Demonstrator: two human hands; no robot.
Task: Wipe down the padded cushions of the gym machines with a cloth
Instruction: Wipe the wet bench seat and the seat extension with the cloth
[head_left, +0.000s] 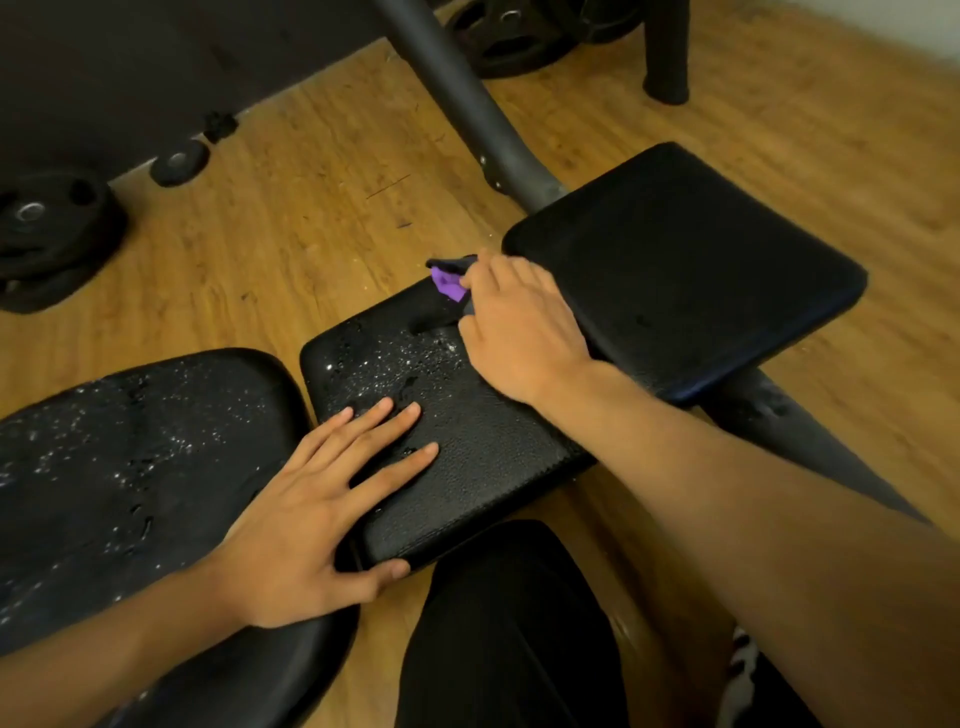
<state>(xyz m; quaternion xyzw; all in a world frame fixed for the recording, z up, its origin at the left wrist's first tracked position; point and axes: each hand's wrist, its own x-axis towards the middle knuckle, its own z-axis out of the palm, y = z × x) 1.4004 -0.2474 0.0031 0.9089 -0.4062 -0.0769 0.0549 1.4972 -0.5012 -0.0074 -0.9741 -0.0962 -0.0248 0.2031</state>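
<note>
Item 1: middle cushion (467, 457), black, pebbled padding, square-cornered; its far half is speckled with bright droplets, its near half plain; a notch is cut in its far edge.

Item 2: cloth (450, 285), purple with a dark fold above; it lies at the far right corner of the middle cushion, mostly hidden under the right hand, only a tuft showing past the fingertips.

Item 3: right hand (514, 325), back upward, fingers close together and bent down over the cloth, gripping it against the cushion's far edge; forearm crosses the cushion's right side.

Item 4: left hand (322, 504), palm flat on the near left part of the middle cushion; fingers straight and spread; thumb hooked along the near edge.

Item 5: left cushion (130, 467), rounded, black, droplet-covered, just beside the middle one.

Item 6: right cushion (685, 270), black, smooth, set higher, touching the right wrist.

Item 7: frame tube (467, 104), grey, slanting to the right cushion; weight plates (47, 234) on the wooden floor (311, 234); dark trouser leg (509, 623) below.
</note>
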